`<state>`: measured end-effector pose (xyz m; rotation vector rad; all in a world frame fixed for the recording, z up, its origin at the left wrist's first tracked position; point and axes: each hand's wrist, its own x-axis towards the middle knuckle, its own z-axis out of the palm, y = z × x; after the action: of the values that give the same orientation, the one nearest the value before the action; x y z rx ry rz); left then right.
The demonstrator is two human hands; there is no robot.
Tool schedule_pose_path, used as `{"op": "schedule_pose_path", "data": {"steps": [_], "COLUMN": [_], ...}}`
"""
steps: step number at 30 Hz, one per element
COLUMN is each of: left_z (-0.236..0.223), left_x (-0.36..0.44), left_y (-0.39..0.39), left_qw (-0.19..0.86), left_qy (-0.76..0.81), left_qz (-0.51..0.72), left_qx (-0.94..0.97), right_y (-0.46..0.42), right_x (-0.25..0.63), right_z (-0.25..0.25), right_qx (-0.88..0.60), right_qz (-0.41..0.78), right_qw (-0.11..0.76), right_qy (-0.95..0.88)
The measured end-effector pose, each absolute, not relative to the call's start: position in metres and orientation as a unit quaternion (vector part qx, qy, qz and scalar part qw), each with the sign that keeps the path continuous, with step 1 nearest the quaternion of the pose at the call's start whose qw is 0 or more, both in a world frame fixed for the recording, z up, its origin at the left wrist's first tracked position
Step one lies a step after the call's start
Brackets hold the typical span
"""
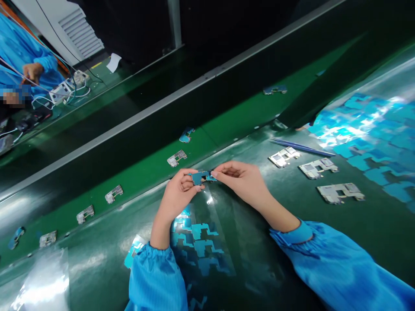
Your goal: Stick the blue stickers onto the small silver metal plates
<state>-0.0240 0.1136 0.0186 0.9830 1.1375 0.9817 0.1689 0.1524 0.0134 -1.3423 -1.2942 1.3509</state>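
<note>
The left hand (177, 194) and the right hand (241, 181) are both closed in a pinch on a small blue circuit board (196, 178), held just above the desk (285, 211). Their fingertips press it from either side and cover parts of it, so its full outline is hard to make out. A dark section beside it, between the fingers, cannot be resolved.

Under the left forearm lies a transparent sheet of blue cut shapes (201, 244), partly hidden by the wrist and cut off by the lower edge of the view. To the right of the hands, three metal-shielded boards (333, 192) lie on the desk near a slim blue tool (301, 147), whose tip is too small to identify. Another glare-washed sheet of blue shapes (366, 147) runs off the right edge, below a dark, indistinct shape (308, 99).

Beyond a grey rail (162, 108), more boards (177, 158) sit on a green conveyor belt (227, 129). At upper left, a co-worker's hand (32, 72) is near white cabled devices (65, 90), and a pixelated patch (14, 95) hides what lies below.
</note>
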Motion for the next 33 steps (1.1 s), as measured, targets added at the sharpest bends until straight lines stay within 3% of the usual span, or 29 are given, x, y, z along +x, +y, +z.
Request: {"op": "schedule_pose_path", "data": {"steps": [27, 33], "left_z": [0.018, 0.03], "left_x": [-0.024, -0.032], "left_y": [0.115, 0.112], "left_qw": [0.615, 0.602], "left_qy": [0.51, 0.537], "left_qz": [0.422, 0.406], "left_qx": [0.429, 0.429], "right_y": [0.151, 0.147], "right_x": [0.163, 0.152], "right_z": [0.003, 0.008], "right_qx": [-0.534, -0.548], "right_qz": [0.512, 0.443], "right_qw": [0.411, 0.438], "right_qy": [-0.532, -0.558]}}
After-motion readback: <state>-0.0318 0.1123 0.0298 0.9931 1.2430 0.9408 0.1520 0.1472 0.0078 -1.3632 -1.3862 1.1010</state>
